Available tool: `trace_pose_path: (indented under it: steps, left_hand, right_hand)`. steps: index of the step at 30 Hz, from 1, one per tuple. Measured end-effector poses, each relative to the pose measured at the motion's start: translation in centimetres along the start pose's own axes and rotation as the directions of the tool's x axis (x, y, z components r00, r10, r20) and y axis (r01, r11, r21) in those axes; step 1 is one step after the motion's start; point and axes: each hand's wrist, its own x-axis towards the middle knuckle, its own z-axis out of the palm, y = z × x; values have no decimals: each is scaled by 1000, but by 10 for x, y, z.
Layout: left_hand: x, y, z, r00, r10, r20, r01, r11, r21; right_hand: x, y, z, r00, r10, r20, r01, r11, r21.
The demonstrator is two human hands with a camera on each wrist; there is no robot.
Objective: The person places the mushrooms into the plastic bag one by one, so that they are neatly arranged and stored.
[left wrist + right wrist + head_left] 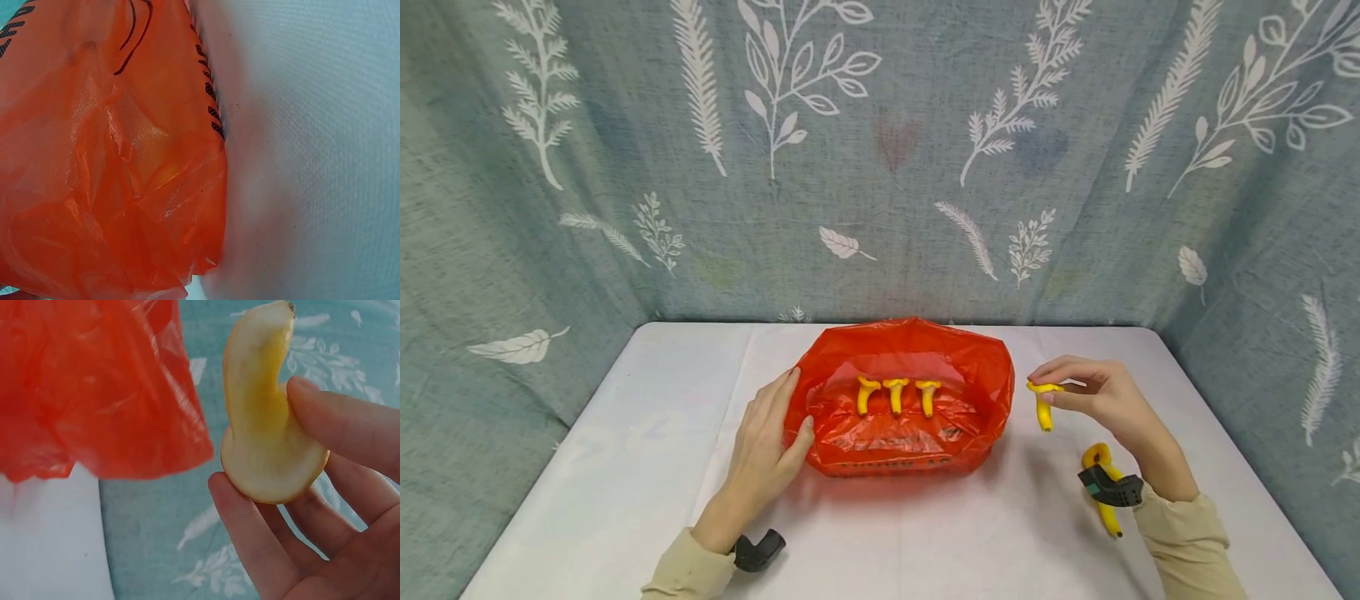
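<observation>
A red plastic bag lies with its mouth facing me, and three yellow chanterelle mushrooms sit in a row inside it. My left hand holds the bag's left rim, thumb over the edge and fingers along the outer side. To the right of the bag, my right hand pinches another yellow chanterelle mushroom by its cap between thumb and fingers. In the head view its stem points down, apart from the bag. Only crumpled red plastic and white table show in the left wrist view.
Below my right wrist a further yellow mushroom lies on the white table, partly hidden by the black wrist camera. A blue-green curtain with white leaf prints encloses the back and sides.
</observation>
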Motion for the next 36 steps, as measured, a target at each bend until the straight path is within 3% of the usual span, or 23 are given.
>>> trace_pose_path:
  steps: [21, 36]
  left_hand:
    - [0, 1, 0, 1000, 0, 4, 0, 1000, -6]
    - [-1, 1, 0, 1000, 6, -2, -6, 1000, -1]
  right_hand:
    - [40, -48, 21, 997, 37, 68, -26, 987, -157]
    - [78, -69, 40, 986, -41, 163, 81, 967, -242]
